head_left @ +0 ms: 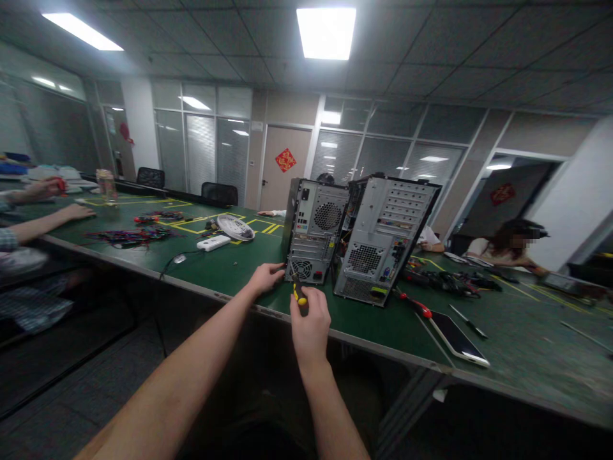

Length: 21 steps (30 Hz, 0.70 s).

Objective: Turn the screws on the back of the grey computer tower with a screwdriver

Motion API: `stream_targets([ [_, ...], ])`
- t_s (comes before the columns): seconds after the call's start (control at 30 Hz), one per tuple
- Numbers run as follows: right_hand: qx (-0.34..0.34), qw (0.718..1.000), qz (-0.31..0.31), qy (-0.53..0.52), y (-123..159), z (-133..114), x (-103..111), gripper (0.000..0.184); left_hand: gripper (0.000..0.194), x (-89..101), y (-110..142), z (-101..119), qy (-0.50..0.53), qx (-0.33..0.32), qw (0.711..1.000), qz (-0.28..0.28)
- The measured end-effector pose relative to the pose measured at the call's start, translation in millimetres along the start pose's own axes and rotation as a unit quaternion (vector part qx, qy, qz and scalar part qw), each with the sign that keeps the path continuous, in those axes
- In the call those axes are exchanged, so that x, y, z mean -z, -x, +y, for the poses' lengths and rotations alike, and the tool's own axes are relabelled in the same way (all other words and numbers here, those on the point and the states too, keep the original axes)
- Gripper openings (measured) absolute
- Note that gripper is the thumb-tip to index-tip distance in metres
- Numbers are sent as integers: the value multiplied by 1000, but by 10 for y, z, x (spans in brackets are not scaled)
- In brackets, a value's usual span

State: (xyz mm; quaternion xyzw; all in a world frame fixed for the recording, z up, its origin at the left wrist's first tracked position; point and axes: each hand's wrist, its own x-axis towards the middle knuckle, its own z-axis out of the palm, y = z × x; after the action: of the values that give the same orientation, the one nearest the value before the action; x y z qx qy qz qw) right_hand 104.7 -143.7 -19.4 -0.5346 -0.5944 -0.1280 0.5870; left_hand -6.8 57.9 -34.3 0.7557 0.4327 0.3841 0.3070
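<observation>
A grey computer case [312,233] stands upright on the green table, its back with fan grilles and ports facing me. My right hand [310,319] is closed around the black and yellow handle of a screwdriver [299,292]. The screwdriver points up at the lower back of this case, near the round fan grille; whether its tip touches a screw I cannot tell. My left hand [267,278] lies at the case's lower left corner, fingers stretched out against it. Close on the right stands a second, larger computer case [376,239], with its back also towards me.
On the left lie bundled wires [131,237], a white power strip [213,243] and a white round basket [235,227]. To the right are a phone [457,337], red-handled pliers [421,308], another screwdriver [468,321] and black cables [447,281]. Other people sit around the table.
</observation>
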Motion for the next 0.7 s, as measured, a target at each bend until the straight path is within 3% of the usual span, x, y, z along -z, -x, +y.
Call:
stream_targets([
  [0.4,74,997,-33,4,6,187,132,31,51,-29,-43,-65,6,-5,1000,-2],
  [0.7,91,996,-26,3,-83,344,246,21,53,-34,-56,-107,3,-10,1000,0],
])
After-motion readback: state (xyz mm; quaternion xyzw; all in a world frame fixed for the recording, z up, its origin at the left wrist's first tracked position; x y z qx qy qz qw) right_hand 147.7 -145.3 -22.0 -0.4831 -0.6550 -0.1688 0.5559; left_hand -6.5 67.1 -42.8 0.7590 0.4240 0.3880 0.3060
